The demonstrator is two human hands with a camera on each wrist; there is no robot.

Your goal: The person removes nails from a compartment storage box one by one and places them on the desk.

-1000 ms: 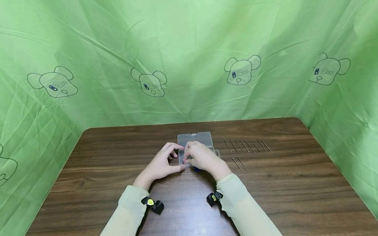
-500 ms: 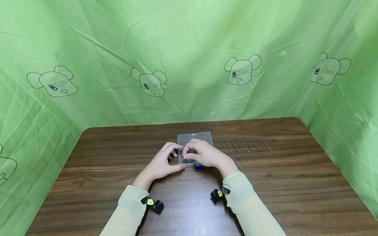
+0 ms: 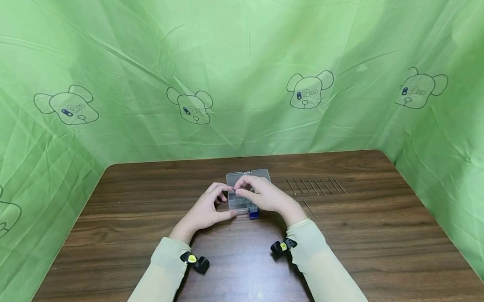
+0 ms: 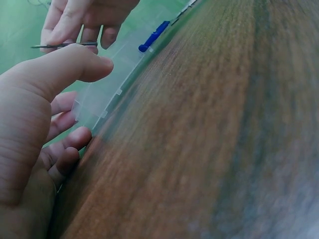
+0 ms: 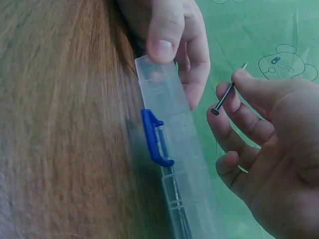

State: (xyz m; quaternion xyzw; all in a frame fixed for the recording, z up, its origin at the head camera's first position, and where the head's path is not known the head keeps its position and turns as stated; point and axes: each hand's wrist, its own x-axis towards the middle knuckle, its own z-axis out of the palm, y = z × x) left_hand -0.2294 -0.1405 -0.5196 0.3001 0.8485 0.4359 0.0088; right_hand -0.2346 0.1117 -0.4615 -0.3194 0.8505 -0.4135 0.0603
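A clear plastic compartment box [image 3: 238, 208] lies with its lid [image 3: 263, 173] raised at the back. My left hand [image 3: 206, 210] holds its left end, with the thumb at the near corner and the fingers around the side. In the right wrist view, the blue latch [image 5: 151, 139] hangs on the box's front edge. My right hand [image 3: 265, 195] pinches a dark nail [image 5: 225, 97] between thumb and fingers, above the box. The nail is tilted, its flat head sticking out from the fingers. Through the box's wall, thin metal lengths [image 5: 180, 211] show.
To the right of the box, several nails [image 3: 318, 186] lie in a slanted row on the wooden table [image 3: 374, 253]. Nearer, another nail [image 3: 310, 209] lies by the right wrist, which partly covers one beside it. Green cloth [image 3: 236, 42] hangs around the table.
My right hand has lifted from inside the box toward its back, and the nail now shows in its pinch. The blue latch has come into view. My left hand stays in place.
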